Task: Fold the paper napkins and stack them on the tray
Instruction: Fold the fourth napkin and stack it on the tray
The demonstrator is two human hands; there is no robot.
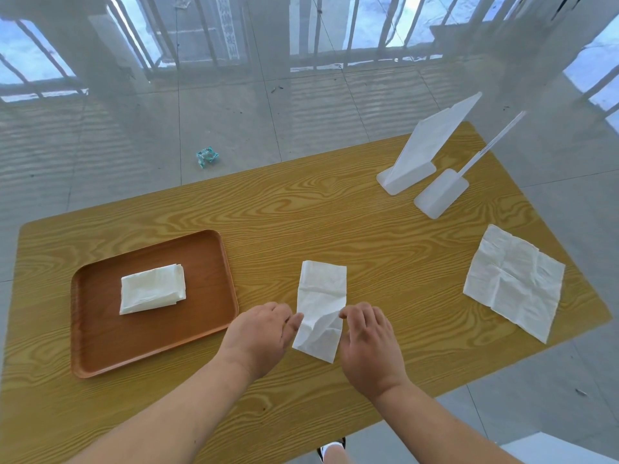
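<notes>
2 hands: left hand and right hand pinch the half-folded napkin by its side edges.
Tray: 1 folded stack.

Bright, even daylight is admitted through the barred windows — hazy glare is spread over the floor. Shadows on the table are kept faint, and straight lines are bowed toward the edges
</notes>
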